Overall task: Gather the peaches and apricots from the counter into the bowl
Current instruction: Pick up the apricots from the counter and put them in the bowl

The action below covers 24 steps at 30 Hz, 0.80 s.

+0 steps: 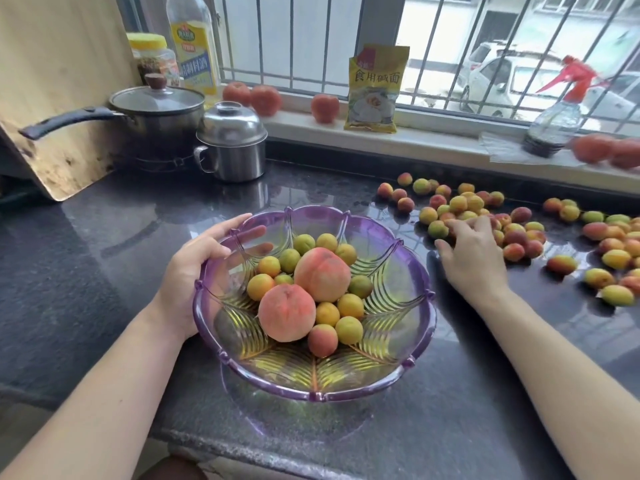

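Resting on the dark stone counter (104,237), the purple bowl (391,382) sits in front of the person and serves as the landmark here. Inside it lie two peaches (322,273) amid a cluster of small apricots (349,329). The left hand (194,271) cups the bowl's left rim, fingers curled over the edge and showing through the clear plastic. Right of the bowl, the right hand (471,254) lies palm down on the scattered apricots (460,204), fingers bent over them; whether it has hold of any cannot be told. More loose fruit spreads farther right of the bowl. Behind the bowl stand a lidded steel pot (232,143) and a saucepan (156,112), and beyond them tomatoes (265,98) line the windowsill.
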Tool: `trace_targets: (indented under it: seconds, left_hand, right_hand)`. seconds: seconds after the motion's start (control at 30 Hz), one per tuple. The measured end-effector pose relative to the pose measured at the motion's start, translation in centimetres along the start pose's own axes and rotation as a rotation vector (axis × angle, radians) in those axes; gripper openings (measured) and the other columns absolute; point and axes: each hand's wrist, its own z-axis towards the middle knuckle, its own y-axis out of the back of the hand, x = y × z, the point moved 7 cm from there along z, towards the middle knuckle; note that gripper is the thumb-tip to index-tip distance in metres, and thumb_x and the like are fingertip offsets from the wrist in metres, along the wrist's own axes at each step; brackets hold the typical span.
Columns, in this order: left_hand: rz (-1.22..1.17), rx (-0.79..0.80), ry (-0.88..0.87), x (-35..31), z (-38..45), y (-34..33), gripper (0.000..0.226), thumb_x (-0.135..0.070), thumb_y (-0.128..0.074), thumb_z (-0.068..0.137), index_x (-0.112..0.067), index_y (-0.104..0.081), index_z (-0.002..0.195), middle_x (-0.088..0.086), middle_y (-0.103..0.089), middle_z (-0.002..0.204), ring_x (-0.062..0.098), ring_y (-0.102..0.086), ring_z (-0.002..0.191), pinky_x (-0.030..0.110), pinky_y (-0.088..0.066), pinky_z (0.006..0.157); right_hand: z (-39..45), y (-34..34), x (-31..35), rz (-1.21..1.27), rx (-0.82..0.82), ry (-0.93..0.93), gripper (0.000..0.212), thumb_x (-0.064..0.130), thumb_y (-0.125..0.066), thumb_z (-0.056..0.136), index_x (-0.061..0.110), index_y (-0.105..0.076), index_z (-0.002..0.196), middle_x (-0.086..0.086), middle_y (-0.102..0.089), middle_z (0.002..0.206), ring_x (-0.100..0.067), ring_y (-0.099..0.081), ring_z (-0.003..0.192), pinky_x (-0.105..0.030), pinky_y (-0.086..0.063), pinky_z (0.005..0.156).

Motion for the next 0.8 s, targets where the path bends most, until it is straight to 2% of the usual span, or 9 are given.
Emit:
trace_targets:
  seconds: [0.1,0.2,0.27,0.4,0.53,0.6,0.7,0.8]
  left_hand:
    - [-0.015,0.005,0.001,-0.1,0.0,0.1,0.060,-0.014,-0.042,0.086,-0.007,-0.060,0.144,0.018,-0.067,0.143,0.041,-0.066,0.130,0.056,-0.050,0.107]
    - [-0.008,0.003,-0.002,-0.1,-0.1,0.1,0.057,-0.012,-0.041,0.090,-0.007,-0.060,0.143,0.018,-0.068,0.142,0.041,-0.067,0.130,0.056,-0.052,0.106]
    - [0.011,0.003,-0.005,-0.1,0.0,0.1,0.056,-0.011,-0.038,0.093,-0.008,-0.060,0.144,0.017,-0.068,0.142,0.041,-0.066,0.130,0.054,-0.053,0.105]
    - [-0.027,0.002,0.007,-0.1,-0.1,0.0,0.061,-0.014,-0.043,0.085,-0.007,-0.060,0.143,0.019,-0.067,0.143,0.041,-0.066,0.131,0.057,-0.049,0.108]
    - [-0.001,-0.004,0.009,0.0,-0.1,-0.1,0.052,-0.006,-0.032,0.099,-0.007,-0.061,0.142,0.017,-0.069,0.141,0.041,-0.066,0.130,0.052,-0.060,0.101]
    - [-0.012,-0.006,0.012,-0.1,-0.1,0.0,0.053,-0.005,-0.032,0.098,-0.007,-0.061,0.142,0.018,-0.069,0.141,0.042,-0.067,0.129,0.051,-0.061,0.101]
    - [-0.039,0.000,0.012,-0.2,-0.2,-0.1,0.061,-0.012,-0.042,0.085,-0.006,-0.060,0.143,0.019,-0.068,0.142,0.041,-0.067,0.129,0.058,-0.054,0.106]
    - [-0.038,0.002,0.013,-0.2,-0.2,-0.1,0.062,-0.012,-0.042,0.085,-0.006,-0.060,0.144,0.019,-0.067,0.142,0.041,-0.067,0.129,0.057,-0.052,0.106]
  right_hand:
    - [0.5,-0.2,0.7,-0.094,0.007,0.019,0.038,0.027,-0.060,0.100,0.013,-0.057,0.136,-0.016,-0.045,0.127,-0.047,-0.059,0.100,-0.049,-0.050,0.087]
    - [1.0,-0.6,0.9,-0.155,0.016,0.005,0.039,0.030,-0.058,0.102,0.014,-0.054,0.137,-0.016,-0.045,0.128,-0.047,-0.059,0.101,-0.047,-0.050,0.084]
    - [1.4,-0.9,0.9,-0.177,0.008,0.000,0.034,0.031,-0.057,0.102,0.013,-0.057,0.131,-0.016,-0.044,0.125,-0.047,-0.060,0.097,-0.048,-0.050,0.081]
    - [1.7,-1.0,0.8,-0.135,-0.037,0.024,0.029,0.031,-0.062,0.099,0.011,-0.057,0.120,-0.014,-0.048,0.120,-0.042,-0.060,0.094,-0.045,-0.049,0.076]
    - [1.4,-0.1,0.7,0.066,-0.130,0.100,0.029,0.032,-0.072,0.091,0.011,-0.057,0.103,-0.010,-0.058,0.101,-0.032,-0.059,0.087,-0.042,-0.050,0.072]
    - [1.2,0.8,0.9,0.198,-0.156,0.111,0.027,0.029,-0.075,0.088,0.011,-0.058,0.098,-0.006,-0.060,0.092,-0.026,-0.058,0.082,-0.035,-0.045,0.070]
    - [0.7,3.0,2.3,0.429,-0.106,0.094,0.027,0.029,-0.075,0.090,0.014,-0.067,0.110,0.002,-0.067,0.094,-0.017,-0.063,0.086,-0.027,-0.047,0.076]
    - [-0.3,5.5,5.6,0.630,0.071,0.151,0.033,0.029,-0.067,0.097,0.026,-0.067,0.129,0.004,-0.068,0.104,-0.011,-0.064,0.083,-0.029,-0.050,0.073]
